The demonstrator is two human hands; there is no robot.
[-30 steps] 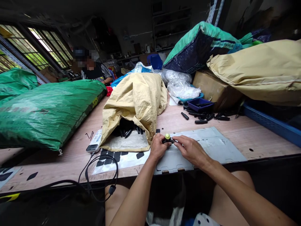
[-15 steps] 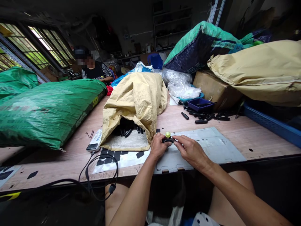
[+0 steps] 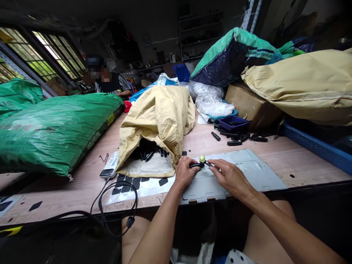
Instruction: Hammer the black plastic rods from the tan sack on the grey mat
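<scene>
My left hand [image 3: 184, 171] is closed around a short black rod-shaped part [image 3: 196, 165] just above a grey plastic panel [image 3: 247, 176] on the wooden table [image 3: 82, 183]. My right hand [image 3: 229, 176] pinches a small piece with a yellow-green round cap [image 3: 202, 158] at the rod's right end. Both hands meet close to the open mouth of a tan woven sack [image 3: 159, 121], where more black rods [image 3: 148, 152] lie inside.
A big green sack [image 3: 55, 128] lies to the left, and a white charger [image 3: 110, 167] with a black cable [image 3: 118, 205] sits near the table edge. Loose black rods [image 3: 236, 137], a blue tray [image 3: 233, 123], a cardboard box [image 3: 250, 102] and piled sacks fill the right. Another person [image 3: 110, 80] sits far back.
The yellow-green capped piece and my right hand have shifted slightly to the right along the black rod. My left hand has stayed where it was.
</scene>
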